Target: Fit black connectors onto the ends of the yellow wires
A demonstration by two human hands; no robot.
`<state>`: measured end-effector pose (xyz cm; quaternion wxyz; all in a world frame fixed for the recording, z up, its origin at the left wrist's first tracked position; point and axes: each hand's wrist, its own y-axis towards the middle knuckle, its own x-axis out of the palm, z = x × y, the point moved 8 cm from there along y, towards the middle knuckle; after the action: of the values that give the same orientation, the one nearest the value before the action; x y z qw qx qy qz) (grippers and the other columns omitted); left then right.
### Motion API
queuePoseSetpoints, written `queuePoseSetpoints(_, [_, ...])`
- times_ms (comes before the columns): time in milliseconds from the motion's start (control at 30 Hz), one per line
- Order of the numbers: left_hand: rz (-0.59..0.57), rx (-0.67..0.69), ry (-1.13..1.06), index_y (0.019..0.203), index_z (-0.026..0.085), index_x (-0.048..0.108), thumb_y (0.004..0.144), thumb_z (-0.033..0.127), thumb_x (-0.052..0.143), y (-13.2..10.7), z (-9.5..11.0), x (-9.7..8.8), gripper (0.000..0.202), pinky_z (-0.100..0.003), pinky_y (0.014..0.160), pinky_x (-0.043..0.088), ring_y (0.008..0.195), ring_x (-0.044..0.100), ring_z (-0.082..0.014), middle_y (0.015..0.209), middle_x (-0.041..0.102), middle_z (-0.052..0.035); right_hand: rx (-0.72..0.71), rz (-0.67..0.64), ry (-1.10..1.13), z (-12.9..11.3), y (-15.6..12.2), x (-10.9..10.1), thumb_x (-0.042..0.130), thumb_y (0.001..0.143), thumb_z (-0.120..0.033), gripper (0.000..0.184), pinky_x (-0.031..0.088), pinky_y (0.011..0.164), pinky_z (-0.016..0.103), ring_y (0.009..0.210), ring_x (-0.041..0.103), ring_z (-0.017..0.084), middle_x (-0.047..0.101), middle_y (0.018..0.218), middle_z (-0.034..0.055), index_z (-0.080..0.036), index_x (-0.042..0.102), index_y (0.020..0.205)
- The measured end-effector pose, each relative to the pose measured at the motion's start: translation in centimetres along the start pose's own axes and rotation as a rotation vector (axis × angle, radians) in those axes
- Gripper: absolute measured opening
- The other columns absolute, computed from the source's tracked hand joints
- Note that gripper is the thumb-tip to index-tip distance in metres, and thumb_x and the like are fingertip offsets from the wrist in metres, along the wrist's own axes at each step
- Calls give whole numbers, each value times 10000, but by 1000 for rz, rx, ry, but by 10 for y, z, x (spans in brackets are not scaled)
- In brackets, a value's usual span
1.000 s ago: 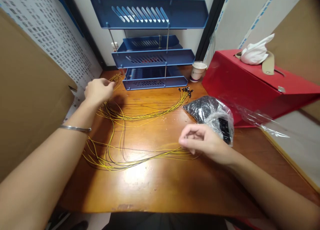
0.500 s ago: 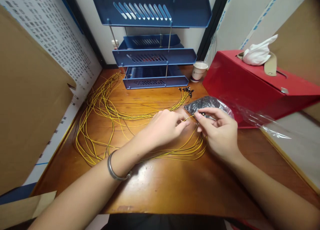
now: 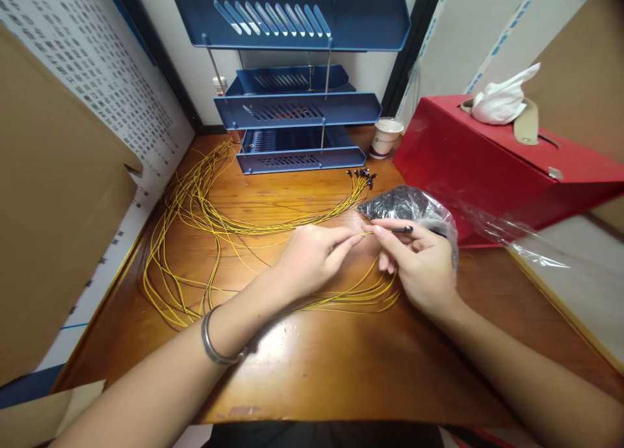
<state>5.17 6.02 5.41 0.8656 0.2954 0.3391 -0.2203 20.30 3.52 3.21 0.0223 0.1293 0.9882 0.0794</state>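
My left hand (image 3: 312,256) pinches the end of one thin yellow wire (image 3: 366,233) between thumb and fingers. My right hand (image 3: 419,263) holds a small black tube-like piece (image 3: 402,229) at that same wire end, fingertips almost touching the left ones. Many more yellow wires (image 3: 195,207) loop across the wooden table (image 3: 316,357). One bundle with black tips (image 3: 361,174) lies farther back, and another bundle (image 3: 351,298) runs under my hands. A clear plastic bag of small black parts (image 3: 404,206) lies just behind my right hand.
A blue three-tier tray rack (image 3: 297,110) stands at the back with a paper cup (image 3: 385,137) beside it. A red box (image 3: 492,168) with white tissue on top is at the right. Cardboard (image 3: 53,194) walls the left side.
My left hand came from the far left wire pile to the table's middle and met my right hand. My right hand now holds a black piece at the wire end.
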Motion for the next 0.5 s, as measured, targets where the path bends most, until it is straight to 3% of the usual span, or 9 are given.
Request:
queuePoseSetpoints(133, [49, -36, -107, 989, 176, 799, 998, 267, 550, 1, 0, -6, 265, -214, 601, 403, 565, 613, -98, 804, 790, -22, 38, -79, 21, 4, -4, 8, 779, 795, -421, 362, 418, 368, 193, 378, 558, 109, 641, 484, -1, -123, 748, 999])
queuePoseSetpoints(267, [22, -51, -119, 956, 162, 801, 988, 263, 558, 1, 0, -6, 265, -215, 591, 400, 541, 592, -99, 686, 753, -9, 14, -89, 24, 1, -3, 8, 756, 826, -406, 298, 422, 374, 171, 379, 561, 93, 654, 494, 5, -131, 758, 942])
queuePoseSetpoints(500, [2, 3, -60, 963, 168, 815, 992, 278, 543, -1, 3, -3, 295, -225, 577, 378, 547, 580, -103, 764, 783, -33, 2, -104, 19, -1, -6, 13, 794, 795, -370, 245, 434, 390, 151, 392, 560, 72, 649, 512, -10, -140, 745, 865])
